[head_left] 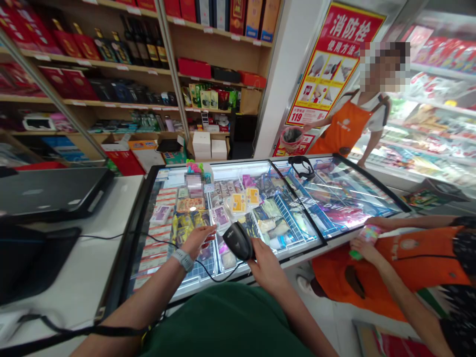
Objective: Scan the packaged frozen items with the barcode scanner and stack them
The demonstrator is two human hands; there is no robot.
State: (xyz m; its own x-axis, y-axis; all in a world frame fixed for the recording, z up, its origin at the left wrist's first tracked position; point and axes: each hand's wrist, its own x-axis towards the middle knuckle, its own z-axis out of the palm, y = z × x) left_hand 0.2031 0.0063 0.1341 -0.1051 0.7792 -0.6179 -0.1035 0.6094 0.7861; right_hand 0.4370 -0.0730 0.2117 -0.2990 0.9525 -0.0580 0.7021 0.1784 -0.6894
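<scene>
A black handheld scanner (238,241) is in my right hand (265,263), its head tilted over the glass-topped freezer (256,171). My left hand (201,240), with a pale watch on the wrist, hovers over the glass left of the scanner. Its fingers are partly stretched and apart, and nothing shows in them. Purple-labelled packs (220,217) and yellow-labelled packs (238,203) lie just beyond both hands. A black cable (223,280) hangs in a loop below the scanner.
A white counter (126,198) with a black monitor (55,191) is at the left. At the right, a person in an orange apron (416,253) holds a colourful item (370,234); another person (345,126) stands behind the freezer. Stocked shelves (122,67) line the back.
</scene>
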